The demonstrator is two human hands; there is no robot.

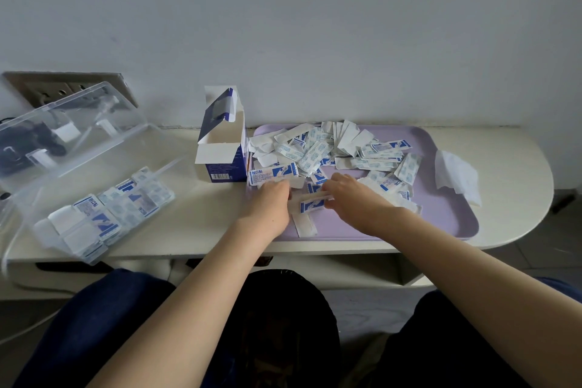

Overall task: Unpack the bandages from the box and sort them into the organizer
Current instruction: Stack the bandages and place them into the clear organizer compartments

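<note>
left grip (271, 198) curled, knuckles up | right grip (352, 195) pinching | forearms extended

Pale gray wall (283, 25) behind cream table (513, 154) w/ rounded end; socket plate (72, 88) left.

Blue-and-white bandages (318, 148) on lilac tray (453, 217).

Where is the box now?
Head view, left of centre: the box stands open on the table, between the organizer to its left and the tray.
</note>
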